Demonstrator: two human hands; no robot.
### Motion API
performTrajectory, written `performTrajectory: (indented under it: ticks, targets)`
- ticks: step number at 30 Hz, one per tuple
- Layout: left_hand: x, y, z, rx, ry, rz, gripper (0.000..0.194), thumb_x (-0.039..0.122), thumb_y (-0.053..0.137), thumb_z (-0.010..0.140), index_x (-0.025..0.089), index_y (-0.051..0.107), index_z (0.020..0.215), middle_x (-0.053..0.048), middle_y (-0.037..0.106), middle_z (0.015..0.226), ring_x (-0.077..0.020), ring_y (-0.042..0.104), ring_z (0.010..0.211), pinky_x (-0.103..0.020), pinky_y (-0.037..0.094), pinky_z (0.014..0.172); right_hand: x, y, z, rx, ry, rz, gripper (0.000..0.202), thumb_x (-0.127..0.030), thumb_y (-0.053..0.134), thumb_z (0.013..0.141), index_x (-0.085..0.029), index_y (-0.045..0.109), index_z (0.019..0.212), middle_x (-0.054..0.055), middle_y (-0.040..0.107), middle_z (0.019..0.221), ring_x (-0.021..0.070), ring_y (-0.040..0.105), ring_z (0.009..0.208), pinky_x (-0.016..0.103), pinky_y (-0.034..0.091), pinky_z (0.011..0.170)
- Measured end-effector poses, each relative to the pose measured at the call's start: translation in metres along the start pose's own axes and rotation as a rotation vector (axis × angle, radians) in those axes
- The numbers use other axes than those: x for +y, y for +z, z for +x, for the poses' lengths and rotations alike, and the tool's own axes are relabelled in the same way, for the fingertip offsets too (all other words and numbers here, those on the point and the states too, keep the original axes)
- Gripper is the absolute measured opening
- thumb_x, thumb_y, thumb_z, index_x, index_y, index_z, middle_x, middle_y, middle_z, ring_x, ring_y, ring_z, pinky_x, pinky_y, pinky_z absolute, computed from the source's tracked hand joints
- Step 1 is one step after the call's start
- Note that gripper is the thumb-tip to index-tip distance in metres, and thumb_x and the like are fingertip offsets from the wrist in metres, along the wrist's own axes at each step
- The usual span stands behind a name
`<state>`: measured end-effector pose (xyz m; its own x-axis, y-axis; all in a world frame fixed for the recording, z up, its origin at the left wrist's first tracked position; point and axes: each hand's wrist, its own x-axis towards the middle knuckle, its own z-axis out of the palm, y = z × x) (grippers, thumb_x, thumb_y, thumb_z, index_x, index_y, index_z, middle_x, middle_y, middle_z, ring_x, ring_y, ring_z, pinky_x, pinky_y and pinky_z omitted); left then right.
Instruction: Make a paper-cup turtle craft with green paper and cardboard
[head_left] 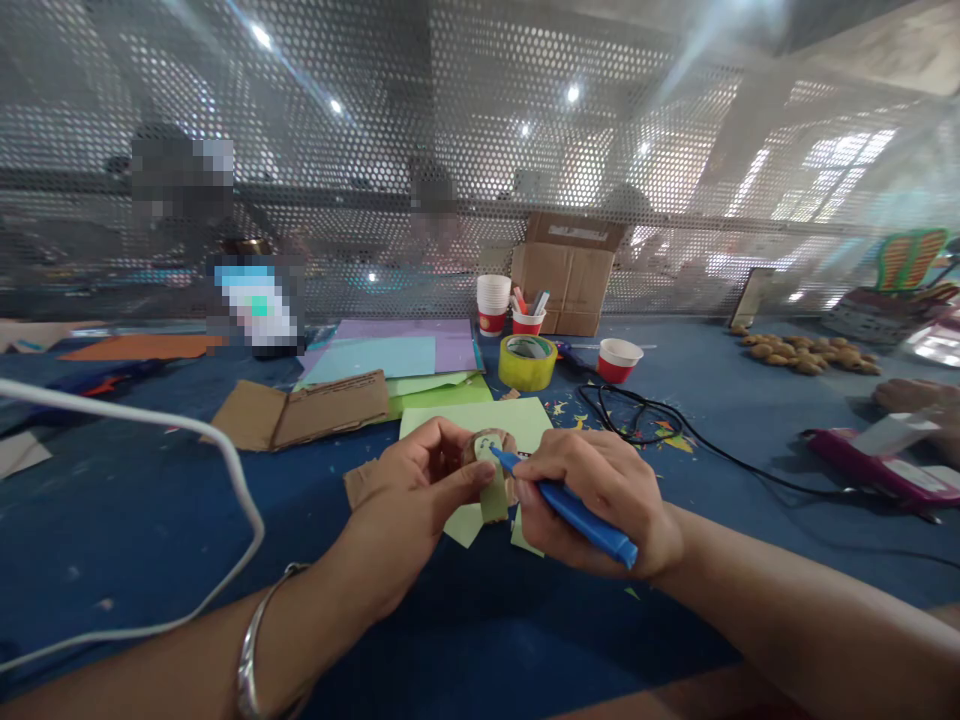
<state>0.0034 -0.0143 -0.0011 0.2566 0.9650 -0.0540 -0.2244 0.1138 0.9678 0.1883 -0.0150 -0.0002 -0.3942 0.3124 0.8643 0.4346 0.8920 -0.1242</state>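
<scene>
- Blue marker (583,520) slants in the right hand (600,485), its long axis running from the tip at upper left, away from the person, down to the butt end at lower right, nearer the person.
- Tip: at the top of a pale green strip (493,497), beside small dark marks drawn there; whether it touches the strip is too fine to tell.
- Right fingers: closed round the marker's front part, the rear end sticking out below the hand.
- Left hand (420,480): fingers pinching the strip, which stands roughly upright, rounded end up, against a small brown piece.
- Place: both hands work over the middle of the surface (135,520), just on the near side of a light green sheet (525,415).
- Far side: yellow tape roll (525,375) beyond the sheet, a red and white cup (616,368) to its right; a perforated screen (360,150) rises behind the far edge.
- Left side: folded cardboard (330,412) beyond the left hand; a white cable (244,485) loops in from the left, with bare blue around it.
- Right side: black cable (720,458) crosses beyond the right forearm; open room lies between them.
- Right edge: another person's hand (919,400) beside a purple object (874,465).
</scene>
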Motion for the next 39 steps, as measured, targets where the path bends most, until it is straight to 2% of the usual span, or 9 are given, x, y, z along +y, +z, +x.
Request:
performTrajectory:
  ticks: [9,30,39]
  targets:
    - [-0.0025,-0.0021,0.0007,0.013,0.013,0.059,0.034,0.036,0.085,0.072,0.019,0.056,0.076,0.007,0.054,0.065,-0.0098,0.045,0.063,-0.023,0.037,0.06,0.002,0.0007,0.0021,-0.044,-0.02,0.016,0.009,-0.012,0.059,0.084,-0.018,0.058,0.089,0.0,0.064,0.067,0.0126,0.06,0.056,0.025,0.048,0.055]
    - [-0.0021,-0.001,-0.0005,0.01,-0.001,0.081,0.033,0.037,0.084,0.073,0.019,0.057,0.079,0.003,0.058,0.071,-0.0128,0.051,0.068,-0.025,0.038,0.064,0.0005,-0.0003,0.0024,-0.048,-0.016,-0.004,0.008,-0.012,0.058,0.086,-0.019,0.057,0.09,-0.001,0.064,0.067,0.0126,0.061,0.056,0.025,0.048,0.054]
    - [-0.0018,-0.0005,-0.0003,0.002,-0.002,0.057,0.033,0.036,0.084,0.073,0.019,0.057,0.079,0.005,0.057,0.068,-0.0112,0.049,0.066,-0.024,0.038,0.063,0.0013,-0.0001,0.0009,-0.039,-0.014,-0.017,0.008,-0.013,0.06,0.085,-0.019,0.058,0.09,0.0,0.066,0.068,0.0132,0.062,0.057,0.026,0.049,0.055]
